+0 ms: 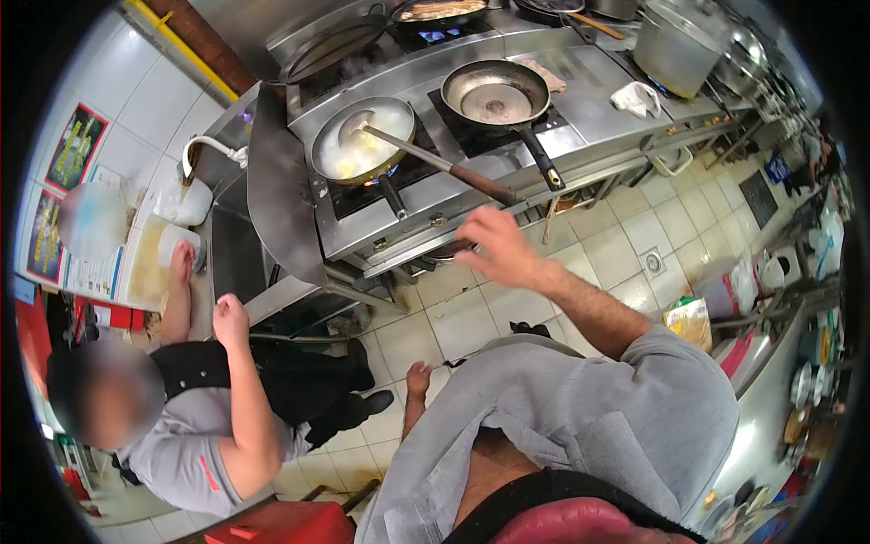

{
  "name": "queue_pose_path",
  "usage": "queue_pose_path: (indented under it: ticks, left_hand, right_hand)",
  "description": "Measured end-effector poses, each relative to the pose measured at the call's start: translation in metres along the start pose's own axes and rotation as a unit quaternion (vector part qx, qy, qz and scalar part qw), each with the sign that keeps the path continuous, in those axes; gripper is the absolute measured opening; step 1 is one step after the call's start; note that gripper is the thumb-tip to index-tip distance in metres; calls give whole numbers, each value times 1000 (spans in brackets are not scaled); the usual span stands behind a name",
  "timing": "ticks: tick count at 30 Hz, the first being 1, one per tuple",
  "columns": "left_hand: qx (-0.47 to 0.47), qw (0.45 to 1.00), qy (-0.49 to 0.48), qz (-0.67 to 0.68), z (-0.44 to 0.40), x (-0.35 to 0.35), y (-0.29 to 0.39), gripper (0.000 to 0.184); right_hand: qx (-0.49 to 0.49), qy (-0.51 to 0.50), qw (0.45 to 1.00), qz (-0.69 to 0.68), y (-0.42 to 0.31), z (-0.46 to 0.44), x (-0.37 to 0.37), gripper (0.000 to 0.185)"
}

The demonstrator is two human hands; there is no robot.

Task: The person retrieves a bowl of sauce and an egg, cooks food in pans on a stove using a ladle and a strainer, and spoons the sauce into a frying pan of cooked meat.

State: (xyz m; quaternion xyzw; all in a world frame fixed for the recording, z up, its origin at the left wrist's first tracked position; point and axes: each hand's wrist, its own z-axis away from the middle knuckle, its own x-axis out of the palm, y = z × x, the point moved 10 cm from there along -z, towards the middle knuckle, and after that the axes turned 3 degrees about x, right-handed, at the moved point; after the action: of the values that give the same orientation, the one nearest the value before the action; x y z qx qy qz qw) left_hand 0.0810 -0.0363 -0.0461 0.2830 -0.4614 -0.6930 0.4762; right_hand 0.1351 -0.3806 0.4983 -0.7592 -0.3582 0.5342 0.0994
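My right hand (pixel 503 249) is raised over the floor just in front of the stove, its fingers apart and slightly bent, holding nothing. Nearest to it is the wooden handle end of a ladle (pixel 435 161), whose bowl rests in a steaming pan of pale liquid (pixel 349 159). A flame shows under that pan. To the pan's right an empty black frying pan (pixel 496 95) sits on a burner, its handle towards me. Low beside my body, my left hand (pixel 419 381) hangs with loosely bent fingers and nothing visible in it.
A co-worker (pixel 227 408) stands at the left with both forearms raised, near a sink (pixel 237 263) and a white container. A metal splash guard (pixel 281 199) separates sink and stove. A large pot (pixel 675 50) and a white cloth (pixel 636 100) are further right.
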Motion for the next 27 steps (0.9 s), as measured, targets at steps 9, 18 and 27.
queue_pose_path:
  ticks: [9,18,27]
  left_hand:
    - [205,958,195,-50,-65,135,350,51]
    - [121,970,27,209,-109,142,442,65]
    - [56,970,-126,200,-130,183,449,37]
  right_hand:
    - [81,19,973,215,130,-72,-17,56]
    - [232,-122,964,41,143,-68,53,57]
    - [269,-83,959,-29,96,-36,21,39]
